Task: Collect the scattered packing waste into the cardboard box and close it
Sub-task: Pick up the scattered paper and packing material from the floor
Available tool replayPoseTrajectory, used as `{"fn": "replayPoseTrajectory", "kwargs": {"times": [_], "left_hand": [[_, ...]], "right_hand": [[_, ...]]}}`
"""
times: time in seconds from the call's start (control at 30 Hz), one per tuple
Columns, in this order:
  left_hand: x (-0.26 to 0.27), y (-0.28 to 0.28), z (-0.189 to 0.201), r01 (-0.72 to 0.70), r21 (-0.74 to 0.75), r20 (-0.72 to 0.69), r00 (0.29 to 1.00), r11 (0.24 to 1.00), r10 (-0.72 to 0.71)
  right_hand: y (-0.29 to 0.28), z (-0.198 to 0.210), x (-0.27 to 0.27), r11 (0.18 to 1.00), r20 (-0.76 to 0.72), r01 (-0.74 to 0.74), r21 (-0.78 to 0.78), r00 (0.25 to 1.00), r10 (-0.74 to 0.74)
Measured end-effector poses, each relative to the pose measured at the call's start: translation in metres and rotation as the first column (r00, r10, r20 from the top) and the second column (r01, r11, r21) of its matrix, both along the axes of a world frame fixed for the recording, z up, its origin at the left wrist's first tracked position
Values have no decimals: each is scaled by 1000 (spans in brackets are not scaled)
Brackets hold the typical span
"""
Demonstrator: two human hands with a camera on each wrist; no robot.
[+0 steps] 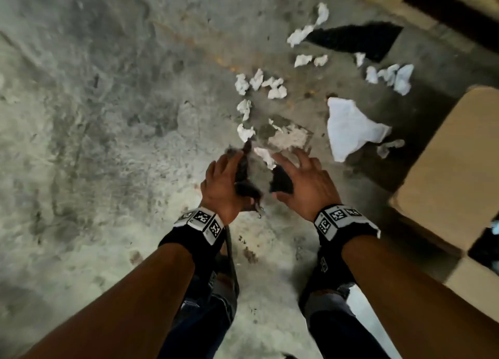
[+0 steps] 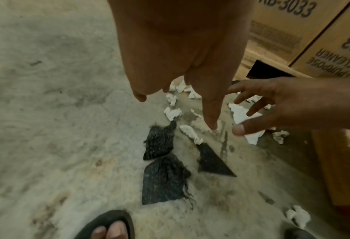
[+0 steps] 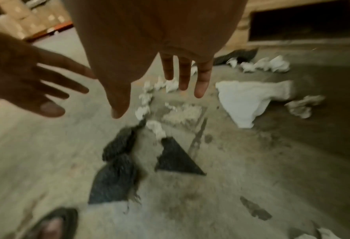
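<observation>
Both of my hands hover open, fingers spread, above the concrete floor; neither holds anything. Under my left hand (image 1: 225, 181) (image 2: 190, 72) lie two dark woven scraps (image 2: 160, 142) (image 2: 164, 182). A black triangular scrap (image 1: 280, 181) (image 2: 213, 163) (image 3: 176, 160) lies under my right hand (image 1: 302, 181) (image 3: 149, 48). A long white paper wad (image 2: 190, 133) lies between the scraps. Several crumpled white wads (image 1: 259, 84) and a large white sheet (image 1: 348, 126) (image 3: 245, 100) are scattered beyond. The cardboard box (image 1: 453, 156) stands at right, its flaps open.
A big black sheet (image 1: 356, 38) lies far right near more white wads (image 1: 391, 76). Printed cartons (image 2: 293, 32) stand behind the waste. My sandalled foot (image 2: 108, 226) is just below the dark scraps. Bare, stained concrete (image 1: 108, 115) spreads to the left.
</observation>
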State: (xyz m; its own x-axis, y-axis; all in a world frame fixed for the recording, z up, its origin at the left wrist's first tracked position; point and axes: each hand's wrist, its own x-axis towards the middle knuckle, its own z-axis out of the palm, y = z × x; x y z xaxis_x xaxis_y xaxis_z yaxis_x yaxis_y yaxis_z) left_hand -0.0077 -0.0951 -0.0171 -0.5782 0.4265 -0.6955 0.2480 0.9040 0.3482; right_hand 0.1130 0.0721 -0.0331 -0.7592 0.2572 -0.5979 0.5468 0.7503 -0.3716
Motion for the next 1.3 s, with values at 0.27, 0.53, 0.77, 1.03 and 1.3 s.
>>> {"fn": "replayPoseTrajectory", "kwargs": {"times": [0.27, 0.53, 0.77, 1.03, 1.3], "left_hand": [[21, -22, -115, 207, -202, -72, 972, 957, -225], [10, -16, -145, 252, -4, -147, 957, 968, -249], [-9, 2, -139, 249, 4, -283, 929, 969, -237], [-37, 35, -129, 30, 235, -258, 965, 972, 33], [-68, 72, -139, 18, 324, -335, 937, 946, 97]], "right_hand": [[-6, -130, 8, 922, 46, -384, 45, 923, 382], [5, -153, 10, 970, -249, -217, -106, 951, 186], [1, -136, -7, 997, -221, 9, -77, 975, -26], [27, -126, -41, 950, -360, 297, -92, 880, -310], [57, -129, -99, 943, -385, 329, -55, 864, -324]]}}
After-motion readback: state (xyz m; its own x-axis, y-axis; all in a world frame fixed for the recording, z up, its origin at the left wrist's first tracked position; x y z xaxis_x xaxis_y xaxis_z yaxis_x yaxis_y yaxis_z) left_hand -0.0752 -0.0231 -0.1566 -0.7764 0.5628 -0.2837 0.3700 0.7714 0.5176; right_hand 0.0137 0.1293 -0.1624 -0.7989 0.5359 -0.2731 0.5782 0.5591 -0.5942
